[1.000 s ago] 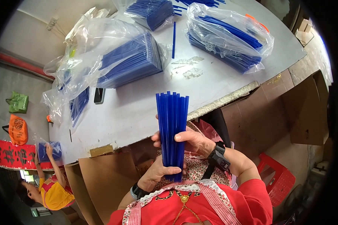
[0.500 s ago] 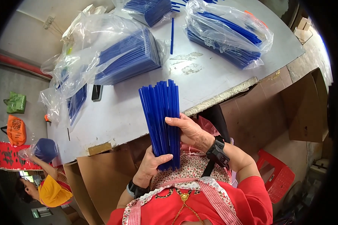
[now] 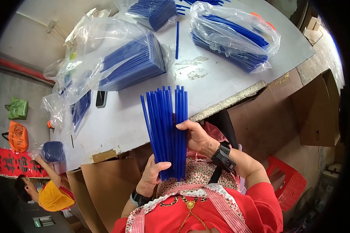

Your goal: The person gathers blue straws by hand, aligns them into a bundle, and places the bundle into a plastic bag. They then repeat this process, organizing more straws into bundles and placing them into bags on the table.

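A fanned bundle of blue plastic tubes (image 3: 161, 124) stands between my two hands, in front of the table edge. My left hand (image 3: 153, 174) grips it near the lower end, thumb laid across the front. On the other side my right hand (image 3: 196, 136) holds it around mid-height, its thumb over the rightmost tubes. A narrow gap parts those tubes from the others near the top. Fingers behind the bundle are mostly hidden. The tube tops are uneven in height.
On the white table (image 3: 124, 116) lie a large bagged stack of blue tubes (image 3: 134, 62), another clear bag of tubes (image 3: 233, 42), a loose tube (image 3: 177, 40) and a phone (image 3: 100, 99). Cardboard boxes (image 3: 109, 190) stand below. A co-worker (image 3: 52, 194) handles a bagged bundle at left.
The bundle has spread wider at the top, and a gap has opened between the right-hand tubes and the others. My left thumb has shifted left.
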Available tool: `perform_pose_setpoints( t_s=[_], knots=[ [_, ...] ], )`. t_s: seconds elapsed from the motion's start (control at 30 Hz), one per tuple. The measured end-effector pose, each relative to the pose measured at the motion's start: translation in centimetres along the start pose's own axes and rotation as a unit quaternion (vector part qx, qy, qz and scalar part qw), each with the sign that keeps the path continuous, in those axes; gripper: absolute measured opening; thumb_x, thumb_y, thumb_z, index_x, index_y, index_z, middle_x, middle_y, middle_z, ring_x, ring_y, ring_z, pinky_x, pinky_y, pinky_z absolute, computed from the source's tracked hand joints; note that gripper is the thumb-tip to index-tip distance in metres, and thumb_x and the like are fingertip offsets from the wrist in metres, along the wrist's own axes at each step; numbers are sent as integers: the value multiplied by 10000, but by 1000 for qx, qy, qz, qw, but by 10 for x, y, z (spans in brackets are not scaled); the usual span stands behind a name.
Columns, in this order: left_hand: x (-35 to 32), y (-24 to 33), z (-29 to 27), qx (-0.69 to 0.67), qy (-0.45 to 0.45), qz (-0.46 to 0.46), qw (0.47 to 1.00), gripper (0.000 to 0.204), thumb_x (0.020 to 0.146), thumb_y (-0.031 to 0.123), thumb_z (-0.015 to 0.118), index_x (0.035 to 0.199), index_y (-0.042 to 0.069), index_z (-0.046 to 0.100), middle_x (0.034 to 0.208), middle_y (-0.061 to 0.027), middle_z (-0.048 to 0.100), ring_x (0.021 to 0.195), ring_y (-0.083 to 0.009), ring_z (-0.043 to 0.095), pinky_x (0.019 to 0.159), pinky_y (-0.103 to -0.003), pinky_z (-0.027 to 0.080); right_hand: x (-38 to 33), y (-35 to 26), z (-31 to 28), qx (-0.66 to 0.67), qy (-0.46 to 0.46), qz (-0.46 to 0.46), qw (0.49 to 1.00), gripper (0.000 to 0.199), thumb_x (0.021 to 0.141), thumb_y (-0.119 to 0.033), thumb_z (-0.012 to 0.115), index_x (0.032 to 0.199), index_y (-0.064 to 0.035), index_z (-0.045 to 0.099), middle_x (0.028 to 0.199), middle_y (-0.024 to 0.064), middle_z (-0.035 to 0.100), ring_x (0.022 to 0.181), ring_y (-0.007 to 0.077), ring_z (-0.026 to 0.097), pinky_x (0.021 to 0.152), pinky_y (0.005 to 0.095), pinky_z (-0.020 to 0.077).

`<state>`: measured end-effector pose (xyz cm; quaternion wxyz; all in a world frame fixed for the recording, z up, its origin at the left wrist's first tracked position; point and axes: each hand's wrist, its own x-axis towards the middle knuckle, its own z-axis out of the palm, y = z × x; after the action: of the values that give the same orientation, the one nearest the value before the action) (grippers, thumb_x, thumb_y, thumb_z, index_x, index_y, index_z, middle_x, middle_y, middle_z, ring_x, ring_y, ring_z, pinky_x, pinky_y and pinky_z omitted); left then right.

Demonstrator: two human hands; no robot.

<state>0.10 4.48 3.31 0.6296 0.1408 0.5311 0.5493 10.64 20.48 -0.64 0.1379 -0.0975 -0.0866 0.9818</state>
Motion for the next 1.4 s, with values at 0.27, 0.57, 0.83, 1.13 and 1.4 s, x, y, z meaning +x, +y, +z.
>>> perform_pose_setpoints(
  t_s=[0.27,0.57,0.83,1.13,1.4],
  knots=[
    [2,10,14,13,-15,10,1000,576,701,93,655,1231,-54,483,1082,-159,624,960,-241,643,836,-349,539,-9,-10,1,-1,-9,-11,1000,498,786,-138,568,1249,30,494,1173,159,600,1071,259,591,983,414,443],
    [-10,-2,62,20,-127,-122,984,646,738,148,766,1279,-10,451,1164,-133,594,1053,-223,600,922,-367,488,-60,-14,43,-123,-38,-4,992,529,776,-133,678,1241,-4,462,1061,132,627,955,237,633,871,361,512],
    [25,71,133,119,-295,-21,948,623,788,141,725,1308,2,409,1207,-148,559,1101,-232,563,946,-354,464,-116,-140,146,-349,-46,-230,907,412,720,-59,722,1078,-7,526,906,88,643,795,171,650,763,314,542],
    [125,152,197,215,-174,239,931,430,861,99,611,1257,24,462,1179,-134,578,1053,-197,572,876,-325,477,-91,-341,217,-742,244,-512,358,493,667,-104,672,1122,6,519,916,187,640,835,260,638,763,371,510],
    [293,215,229,218,6,423,879,473,843,203,651,1242,12,482,1138,-139,576,1043,-172,552,848,-281,456,-32,-377,78,-898,343,-102,256,478,727,-149,642,1170,3,543,1117,229,607,1059,369,589,894,412,477]
  ],
)
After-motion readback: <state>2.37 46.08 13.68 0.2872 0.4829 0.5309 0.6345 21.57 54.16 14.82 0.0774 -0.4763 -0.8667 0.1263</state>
